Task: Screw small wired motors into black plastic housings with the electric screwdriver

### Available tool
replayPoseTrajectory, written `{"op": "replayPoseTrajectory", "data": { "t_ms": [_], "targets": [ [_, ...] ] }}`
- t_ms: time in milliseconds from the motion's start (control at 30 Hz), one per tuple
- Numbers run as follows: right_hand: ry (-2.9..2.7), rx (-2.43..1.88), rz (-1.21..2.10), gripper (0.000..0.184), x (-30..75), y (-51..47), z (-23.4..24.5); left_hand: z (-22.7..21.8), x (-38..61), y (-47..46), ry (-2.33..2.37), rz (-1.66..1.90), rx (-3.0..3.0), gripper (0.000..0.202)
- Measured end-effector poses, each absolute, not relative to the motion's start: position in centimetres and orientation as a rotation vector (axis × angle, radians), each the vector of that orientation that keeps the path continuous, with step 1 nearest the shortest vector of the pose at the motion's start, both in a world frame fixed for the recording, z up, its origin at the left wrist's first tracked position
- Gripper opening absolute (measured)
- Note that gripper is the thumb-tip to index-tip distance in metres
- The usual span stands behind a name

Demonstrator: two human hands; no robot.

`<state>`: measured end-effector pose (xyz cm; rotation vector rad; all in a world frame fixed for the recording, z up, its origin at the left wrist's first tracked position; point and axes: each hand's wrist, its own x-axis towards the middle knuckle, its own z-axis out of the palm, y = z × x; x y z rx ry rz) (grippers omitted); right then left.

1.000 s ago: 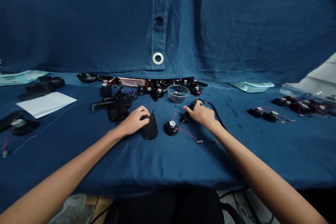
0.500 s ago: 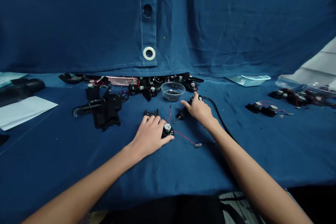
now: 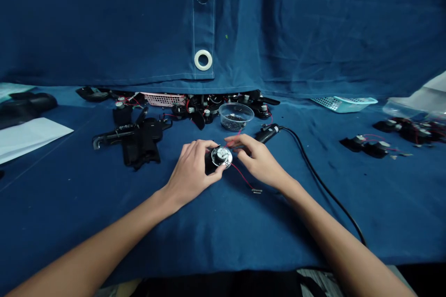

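Observation:
My left hand (image 3: 190, 169) is closed around a black plastic part with a round silver, motor-like piece (image 3: 221, 156) facing up. A red wire (image 3: 241, 174) runs from this piece to a small connector (image 3: 257, 190) lying on the cloth. At the far side of the piece, my right hand (image 3: 259, 160) has its fingers curled around another red wire (image 3: 239, 132); the fingertips are partly blurred. Just beyond my right hand lies a black corded electric screwdriver (image 3: 267, 133), out of my grip.
A clear bowl (image 3: 237, 116) of small dark pieces stands behind my hands. Black parts (image 3: 141, 141) lie on the left, wired parts (image 3: 365, 144) on the right. Pink (image 3: 163, 99) and light-blue baskets (image 3: 344, 104) sit below the hanging blue cloth. The black cord (image 3: 313, 171) curves to the right.
My right hand has let go of the screwdriver and come back to a red wire at the part. My left hand has lifted and tilted the part, its silver rim now showing.

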<state>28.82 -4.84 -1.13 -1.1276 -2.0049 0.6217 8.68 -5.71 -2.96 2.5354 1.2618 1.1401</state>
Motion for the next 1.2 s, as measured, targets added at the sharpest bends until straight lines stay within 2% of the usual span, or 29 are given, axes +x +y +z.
{"op": "replayPoseTrajectory", "data": {
  "t_ms": [100,333,433,500,533,633,700,767,867,1033,1200],
  "targets": [
    [-1.995,-1.038,0.735,0.050,28.4,-5.4,-0.7,-3.1,8.6,-5.7,1.332,1.190,2.437,0.041],
    [-2.003,-1.130,0.783,0.020,27.7,-5.3,-1.6,-4.2,9.0,-5.7,1.230,1.050,2.361,0.052],
    [-2.058,-1.192,0.701,0.015,28.0,-5.1,-1.9,-3.2,8.3,-4.7,1.246,0.953,2.467,0.042],
    [-2.085,-1.225,0.600,0.012,28.1,-5.1,-1.8,-2.0,6.8,-3.5,1.428,0.922,2.542,0.033],
    [-2.093,-1.242,0.561,0.011,28.2,-5.2,-1.6,-1.5,5.7,-2.7,1.625,0.901,2.541,0.036],
    [-2.118,-1.287,0.499,0.009,28.1,-5.4,-1.3,-0.7,1.9,-0.5,2.457,0.708,2.168,0.066],
    [-2.132,-1.307,0.490,0.009,27.8,-5.6,-1.3,-1.1,-0.2,0.6,2.573,0.481,1.932,0.076],
    [-2.134,-1.329,0.527,0.012,27.2,-5.8,-1.7,-1.8,-1.5,1.1,2.532,0.383,1.942,0.066],
    [-2.141,-1.309,0.628,0.015,25.9,-6.0,-2.6,-2.2,-2.5,1.5,2.469,0.467,2.097,0.049],
    [-2.196,-1.061,0.779,0.014,23.8,-5.4,-3.9,-1.2,-4.6,2.2,2.373,0.689,2.190,0.039],
    [-2.185,-0.980,0.756,0.012,24.1,-5.1,-3.8,1.6,-5.8,1.4,2.393,1.176,1.922,0.027]
  ]
}}
